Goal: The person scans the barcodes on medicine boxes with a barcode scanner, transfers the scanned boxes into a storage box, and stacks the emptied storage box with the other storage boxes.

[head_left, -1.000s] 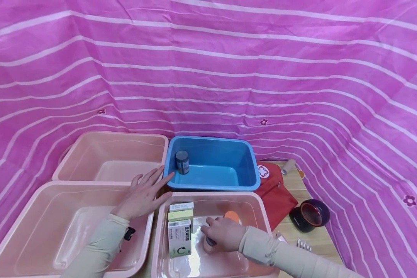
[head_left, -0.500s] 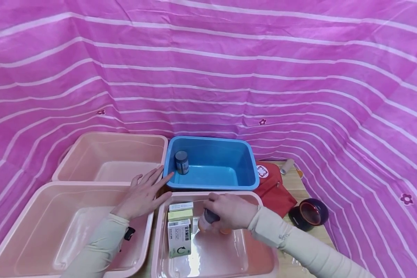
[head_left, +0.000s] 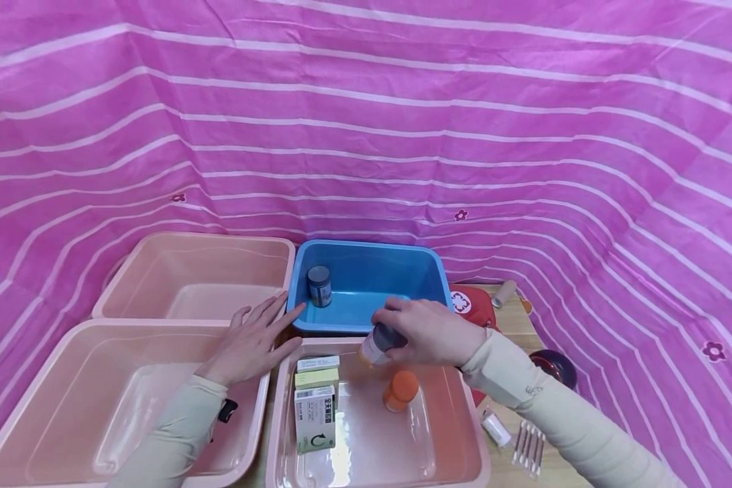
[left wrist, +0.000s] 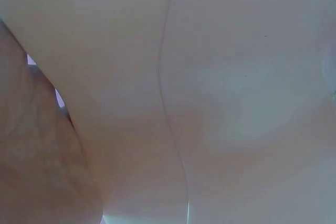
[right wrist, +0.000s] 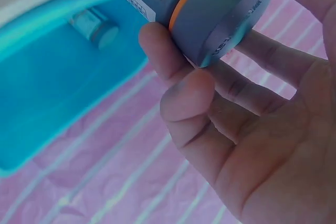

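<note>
My right hand (head_left: 436, 332) grips a bottle (head_left: 375, 344) by its dark cap, tilted, over the far part of the front right pink bin (head_left: 466, 434). In the right wrist view the bottle (right wrist: 210, 14) shows a grey body, a white label and an orange ring below the cap. Below the hand, an orange-capped bottle (head_left: 401, 390) stands in that bin. Several medicine boxes (head_left: 315, 420) line its left side. A dark-lidded jar (head_left: 320, 285) stands in the blue bin (head_left: 378, 252) behind. My left hand (head_left: 250, 346) spreads its straight fingers across the rims where the bins meet.
Two more pink bins, a back one (head_left: 219, 261) and a front one (head_left: 97, 379), stand at left. On the table at right lie a red pouch (head_left: 478, 308), a bandage roll (head_left: 503, 293), a small white pack (head_left: 496, 428), cotton swabs (head_left: 529, 447) and a dark round object (head_left: 558, 369).
My right hand has lifted the dark-capped bottle from the front right bin and carried it away from me toward the blue bin, uncovering the orange-capped bottle. The left hand has stayed put.
</note>
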`<state>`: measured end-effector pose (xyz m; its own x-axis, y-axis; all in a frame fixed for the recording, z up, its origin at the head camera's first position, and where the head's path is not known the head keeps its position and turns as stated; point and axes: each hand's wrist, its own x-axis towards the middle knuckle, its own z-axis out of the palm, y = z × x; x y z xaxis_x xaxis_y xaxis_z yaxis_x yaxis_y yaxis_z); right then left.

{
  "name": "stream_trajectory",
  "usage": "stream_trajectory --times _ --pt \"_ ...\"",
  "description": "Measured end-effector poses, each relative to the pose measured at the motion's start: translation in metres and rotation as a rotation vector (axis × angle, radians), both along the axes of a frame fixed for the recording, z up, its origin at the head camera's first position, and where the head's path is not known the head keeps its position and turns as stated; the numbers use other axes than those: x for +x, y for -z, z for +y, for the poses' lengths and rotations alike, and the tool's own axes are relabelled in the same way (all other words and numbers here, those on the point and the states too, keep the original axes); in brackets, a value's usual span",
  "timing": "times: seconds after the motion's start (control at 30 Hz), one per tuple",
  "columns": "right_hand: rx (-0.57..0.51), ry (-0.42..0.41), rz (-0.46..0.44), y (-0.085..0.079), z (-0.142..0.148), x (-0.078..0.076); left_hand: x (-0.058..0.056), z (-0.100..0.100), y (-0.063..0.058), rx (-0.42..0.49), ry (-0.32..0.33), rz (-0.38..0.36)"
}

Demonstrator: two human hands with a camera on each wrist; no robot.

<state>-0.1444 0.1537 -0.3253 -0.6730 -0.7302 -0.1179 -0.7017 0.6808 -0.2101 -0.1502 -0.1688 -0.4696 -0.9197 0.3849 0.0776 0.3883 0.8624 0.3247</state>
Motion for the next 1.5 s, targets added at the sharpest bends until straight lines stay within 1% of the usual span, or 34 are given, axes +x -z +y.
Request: stream_trajectory --times 0.07,0.23,0.5,0.6,0.77,0.9,1.0,1.07,1.17,1.27,1.43,1.5 --pt "-0.017 -0.003 0.018 -0.006 0.003 -0.002 0.0 0.0 0.0 0.002 -0.003 -0.003" --pt "-0.033 0.011 0.03 -0.016 0.008 -0.007 0.0 0.0 0.0 0.001 -0.005 -0.003" --pt "-0.064 0.015 0.039 -0.025 0.015 -0.015 -0.001 0.001 0.0 0.001 0.003 0.001" --pt "-0.069 0.032 0.033 -0.028 0.018 -0.017 -0.001 0.001 0.0 0.0 0.003 0.007" --pt "-0.064 0.054 0.025 -0.033 0.033 -0.017 -0.001 0.002 -0.001 -0.006 0.005 0.013" --pt "-0.067 0.106 -0.003 -0.033 0.056 -0.012 -0.001 0.003 -0.001 -0.01 0.008 0.018" --pt "-0.062 0.174 -0.003 -0.033 0.076 -0.006 -0.001 0.003 -0.002 -0.018 0.01 0.025" --pt "-0.077 0.212 -0.005 -0.033 0.09 -0.001 0.0 0.002 -0.002 -0.022 0.013 0.035" --pt "-0.107 0.256 0.0 -0.031 0.109 0.004 0.001 0.002 -0.001 -0.02 0.013 0.031" --pt "-0.137 0.277 0.007 -0.025 0.128 0.008 0.002 0.001 -0.001 -0.01 0.011 0.017" --pt "-0.166 0.236 0.1 -0.004 0.161 0.015 0.002 0.001 -0.002 0.001 0.009 0.0" --pt "-0.177 0.213 0.151 0.006 0.174 0.016 0.002 0.001 -0.002 0.002 0.008 -0.003"
